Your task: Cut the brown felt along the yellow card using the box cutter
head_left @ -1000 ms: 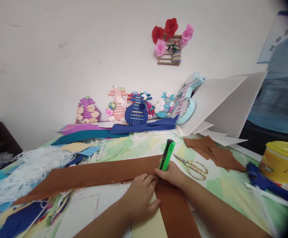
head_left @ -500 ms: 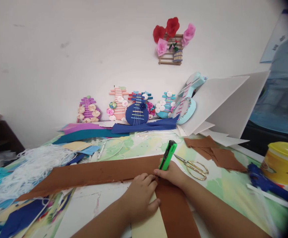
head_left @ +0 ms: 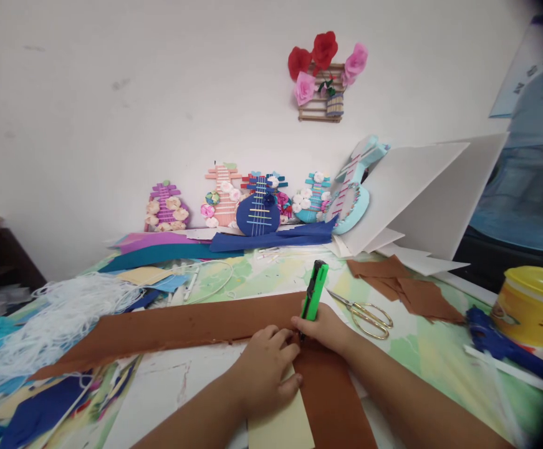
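Observation:
My right hand (head_left: 326,328) is closed around a green utility knife (head_left: 315,292) with black parts, its lower end down at brown sheet material (head_left: 336,399). The blade tip is hidden by my fingers. Beside it, my left hand (head_left: 267,374) lies palm down on a cream card strip (head_left: 281,424), fingers extended and thumb near the strip's right edge. The brown piece runs along that edge toward me. Across the far side stretches a long brown strip (head_left: 191,323). White board (head_left: 159,393) lies beneath.
Gold-handled scissors (head_left: 369,318) lie right of my right hand. Brown scraps (head_left: 406,290), a blue glue gun (head_left: 490,337) and a yellow tub (head_left: 535,305) are farther right. White cord (head_left: 75,318) is heaped at left. Decorated lute-shaped crafts (head_left: 258,209) stand along the wall.
The utility knife stands slightly more upright, its top shifted a little left. My left hand stays in place on the cream strip.

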Available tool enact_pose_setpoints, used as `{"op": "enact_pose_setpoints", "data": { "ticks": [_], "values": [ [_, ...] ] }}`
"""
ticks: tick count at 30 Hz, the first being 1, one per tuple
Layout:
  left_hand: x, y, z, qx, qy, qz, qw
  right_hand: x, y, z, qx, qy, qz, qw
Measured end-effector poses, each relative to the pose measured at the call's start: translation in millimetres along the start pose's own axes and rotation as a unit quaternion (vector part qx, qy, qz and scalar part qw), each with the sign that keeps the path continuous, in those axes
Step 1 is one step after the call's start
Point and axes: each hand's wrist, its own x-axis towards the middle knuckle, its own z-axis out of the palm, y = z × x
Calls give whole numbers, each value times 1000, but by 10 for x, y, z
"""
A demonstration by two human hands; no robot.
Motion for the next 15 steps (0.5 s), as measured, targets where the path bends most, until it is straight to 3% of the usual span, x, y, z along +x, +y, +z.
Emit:
{"op": "enact_pose_setpoints", "data": {
  "ticks": [15],
  "values": [
    [5,-17,22,2,2,-4,1000,-23,-27,-23,4,-15,4,1000]
  ]
}}
